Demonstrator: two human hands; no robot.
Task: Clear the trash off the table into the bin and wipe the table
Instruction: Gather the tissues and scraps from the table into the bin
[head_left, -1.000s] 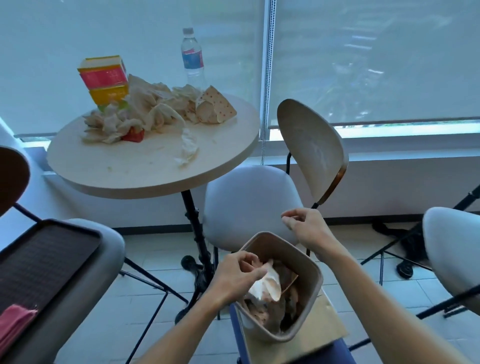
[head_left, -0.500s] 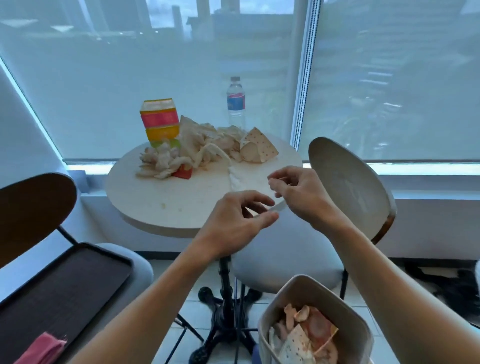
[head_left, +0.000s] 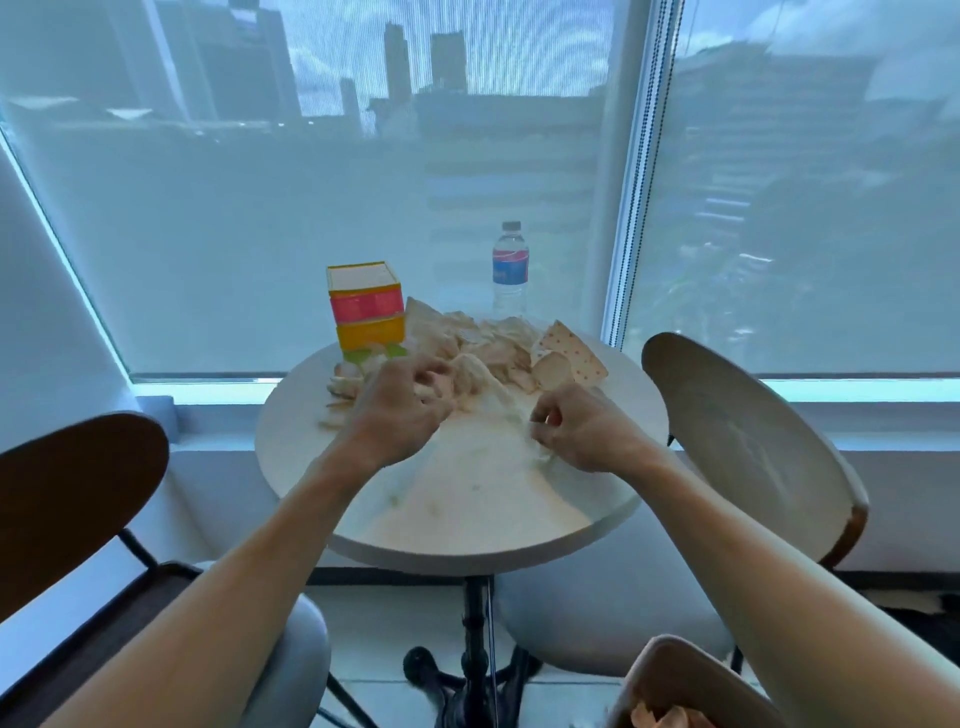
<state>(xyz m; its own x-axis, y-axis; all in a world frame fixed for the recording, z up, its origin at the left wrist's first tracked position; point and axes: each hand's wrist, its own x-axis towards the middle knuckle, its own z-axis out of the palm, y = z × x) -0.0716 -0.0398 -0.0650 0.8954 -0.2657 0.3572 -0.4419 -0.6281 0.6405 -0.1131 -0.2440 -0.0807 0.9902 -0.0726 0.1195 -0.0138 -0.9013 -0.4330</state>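
A round white table (head_left: 467, 525) carries a heap of crumpled paper trash (head_left: 483, 348) at its far side, with a dotted wrapper (head_left: 571, 353) on the right of the heap. My left hand (head_left: 400, 410) curls its fingers into the left part of the heap. My right hand (head_left: 582, 431) pinches a white tissue (head_left: 537, 452) lying on the tabletop. The beige bin (head_left: 675, 680), with scraps inside, shows at the bottom right below my right arm.
A pink and yellow box (head_left: 366, 306) and a water bottle (head_left: 510, 270) stand at the table's back edge by the window. A chair (head_left: 743, 441) is at the right, another chair (head_left: 72, 499) with a dark tray (head_left: 104, 639) at the left.
Both hands rose from the bin and reached forward over the table. The left hand now grips into the trash heap and the right hand pinches the tissue. The view tilted up.
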